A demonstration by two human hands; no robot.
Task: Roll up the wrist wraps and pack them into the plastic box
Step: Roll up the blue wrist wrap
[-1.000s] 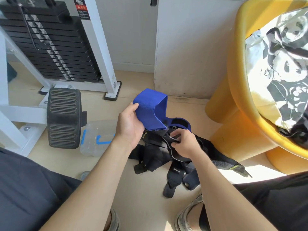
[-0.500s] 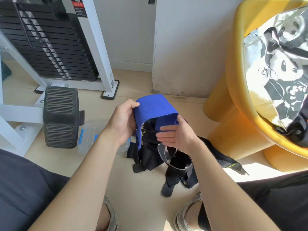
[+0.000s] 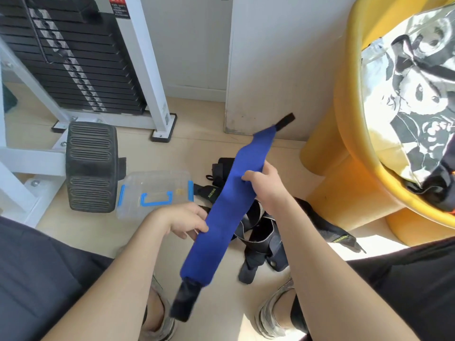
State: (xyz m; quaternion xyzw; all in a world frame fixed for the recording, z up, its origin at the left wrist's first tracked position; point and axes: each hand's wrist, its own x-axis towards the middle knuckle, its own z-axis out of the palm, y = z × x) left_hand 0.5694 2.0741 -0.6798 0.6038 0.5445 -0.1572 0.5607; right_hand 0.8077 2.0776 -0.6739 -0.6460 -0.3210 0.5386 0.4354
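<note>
- I see the blue wrist wrap [image 3: 229,210] held unrolled above the floor, slanting from near left to far right.
- The left hand [image 3: 183,221] grips its nearer part, and the right hand [image 3: 264,184] pinches it farther along.
- Black wraps [image 3: 261,232] lie heaped beneath.
- The plastic box [image 3: 155,190] sits left of them, with a yellow stool [image 3: 344,168] to the right.
</note>
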